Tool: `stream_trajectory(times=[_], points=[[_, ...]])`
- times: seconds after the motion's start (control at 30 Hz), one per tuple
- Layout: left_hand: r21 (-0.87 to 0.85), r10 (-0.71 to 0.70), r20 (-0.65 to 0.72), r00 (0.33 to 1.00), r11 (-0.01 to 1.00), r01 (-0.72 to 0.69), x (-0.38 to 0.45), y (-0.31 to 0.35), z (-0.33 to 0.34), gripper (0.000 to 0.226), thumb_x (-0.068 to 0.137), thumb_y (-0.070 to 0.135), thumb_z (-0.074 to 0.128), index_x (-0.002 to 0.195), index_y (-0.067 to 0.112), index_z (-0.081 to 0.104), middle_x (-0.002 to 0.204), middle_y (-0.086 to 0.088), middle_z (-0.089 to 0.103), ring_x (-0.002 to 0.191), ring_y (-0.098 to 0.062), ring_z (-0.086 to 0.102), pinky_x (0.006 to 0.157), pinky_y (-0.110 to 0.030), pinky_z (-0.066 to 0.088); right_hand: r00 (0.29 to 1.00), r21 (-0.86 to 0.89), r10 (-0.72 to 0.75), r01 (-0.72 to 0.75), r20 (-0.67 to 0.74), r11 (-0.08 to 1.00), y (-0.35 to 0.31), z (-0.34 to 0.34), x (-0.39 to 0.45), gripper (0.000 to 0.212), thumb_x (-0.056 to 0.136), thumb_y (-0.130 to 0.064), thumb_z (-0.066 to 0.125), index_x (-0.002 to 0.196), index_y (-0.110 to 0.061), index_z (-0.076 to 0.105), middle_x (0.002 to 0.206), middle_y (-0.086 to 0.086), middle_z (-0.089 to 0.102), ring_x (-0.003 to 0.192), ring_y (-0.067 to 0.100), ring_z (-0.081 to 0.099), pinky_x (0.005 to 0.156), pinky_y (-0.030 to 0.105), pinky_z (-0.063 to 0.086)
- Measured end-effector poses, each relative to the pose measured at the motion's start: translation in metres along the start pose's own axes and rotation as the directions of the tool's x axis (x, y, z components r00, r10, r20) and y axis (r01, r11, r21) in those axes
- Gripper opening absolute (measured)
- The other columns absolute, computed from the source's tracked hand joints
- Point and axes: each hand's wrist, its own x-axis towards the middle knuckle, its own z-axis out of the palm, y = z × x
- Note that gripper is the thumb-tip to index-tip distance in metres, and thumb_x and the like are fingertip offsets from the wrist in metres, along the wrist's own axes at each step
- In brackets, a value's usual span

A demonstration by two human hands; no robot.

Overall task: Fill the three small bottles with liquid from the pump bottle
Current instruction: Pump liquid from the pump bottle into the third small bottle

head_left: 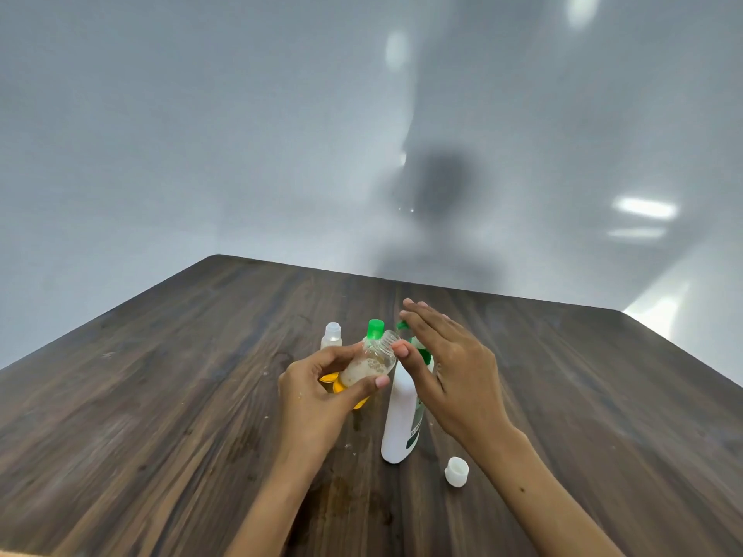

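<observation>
My left hand (317, 391) grips a small clear bottle (372, 359), tilted with its open neck toward the green pump nozzle; foamy liquid sits in its lower part. My right hand (450, 359) lies flat over the green pump head of the tall white pump bottle (402, 420), fingers spread. Behind stand a small bottle with a green cap (375, 329) and an uncapped clear small bottle (331, 334). Something yellow (335, 383) shows under my left hand, mostly hidden.
A white cap (457, 471) lies on the dark wooden table (161, 396) to the right of the pump bottle. Small drips and stains mark the wood near the bottles. A grey wall stands behind the table's far edge.
</observation>
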Motion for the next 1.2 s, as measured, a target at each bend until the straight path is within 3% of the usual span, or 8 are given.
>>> stream_trajectory(times=[0.3, 0.73, 0.9, 1.03, 1.13, 1.2], points=[[-0.015, -0.018, 0.009, 1.000, 1.000, 0.019, -0.001, -0.001, 0.000, 0.044, 0.060, 0.031, 0.088, 0.102, 0.024, 0.076, 0.096, 0.011, 0.075, 0.097, -0.007, 0.069, 0.084, -0.027, 0.055, 1.000, 0.022, 0.019, -0.019, -0.021, 1.000, 0.000, 0.005, -0.008, 0.070, 0.093, -0.065, 0.025, 0.118, -0.014, 0.066, 0.125, -0.003, 0.062, 0.120, 0.011, 0.053, 0.096, 0.028, 0.042], [0.001, -0.015, 0.007, 1.000, 1.000, 0.015, 0.002, -0.005, 0.001, 0.046, 0.061, 0.029, 0.088, 0.104, 0.021, 0.075, 0.099, 0.010, 0.075, 0.098, -0.007, 0.068, 0.082, -0.020, 0.054, 0.998, 0.020, 0.013, -0.012, -0.057, 1.000, 0.000, 0.009, -0.007, 0.068, 0.093, -0.064, 0.029, 0.116, -0.013, 0.066, 0.123, -0.002, 0.063, 0.117, 0.004, 0.048, 0.097, 0.022, 0.037], [-0.033, -0.008, 0.024, 1.000, 0.999, 0.009, -0.001, 0.000, 0.001, 0.061, 0.052, 0.051, 0.078, 0.105, 0.022, 0.075, 0.097, 0.011, 0.075, 0.096, -0.005, 0.068, 0.081, -0.019, 0.052, 0.998, 0.004, -0.058, 0.058, -0.039, 0.998, 0.004, 0.005, -0.006, 0.074, 0.087, -0.070, 0.035, 0.122, -0.010, 0.062, 0.130, -0.001, 0.058, 0.124, 0.012, 0.049, 0.101, 0.028, 0.039], [-0.026, -0.021, 0.010, 1.000, 0.999, 0.021, -0.001, -0.001, 0.002, 0.049, 0.060, 0.040, 0.081, 0.105, 0.021, 0.075, 0.097, 0.010, 0.075, 0.096, -0.005, 0.068, 0.078, -0.016, 0.053, 0.998, 0.019, -0.017, 0.018, -0.062, 1.000, 0.000, 0.011, -0.011, 0.074, 0.085, -0.072, 0.038, 0.117, -0.011, 0.065, 0.125, -0.002, 0.061, 0.120, 0.012, 0.053, 0.098, 0.028, 0.043], [-0.041, -0.026, 0.024, 0.999, 0.999, 0.027, -0.001, 0.000, 0.002, 0.056, 0.056, 0.050, 0.077, 0.104, 0.022, 0.075, 0.096, 0.011, 0.075, 0.097, -0.007, 0.068, 0.082, -0.026, 0.056, 0.998, 0.042, 0.007, -0.004, -0.065, 0.999, -0.002, 0.010, -0.012, 0.074, 0.085, -0.073, 0.038, 0.117, -0.012, 0.065, 0.125, -0.003, 0.061, 0.120, 0.011, 0.052, 0.097, 0.029, 0.044], [-0.043, -0.019, 0.035, 0.999, 0.999, 0.021, -0.002, 0.001, 0.002, 0.060, 0.052, 0.054, 0.076, 0.103, 0.023, 0.075, 0.096, 0.011, 0.075, 0.097, -0.007, 0.068, 0.082, -0.026, 0.055, 0.998, 0.053, -0.002, 0.005, -0.056, 0.999, -0.001, 0.006, -0.009, 0.073, 0.085, -0.072, 0.038, 0.118, -0.012, 0.064, 0.127, -0.004, 0.059, 0.123, 0.010, 0.050, 0.099, 0.032, 0.045]])
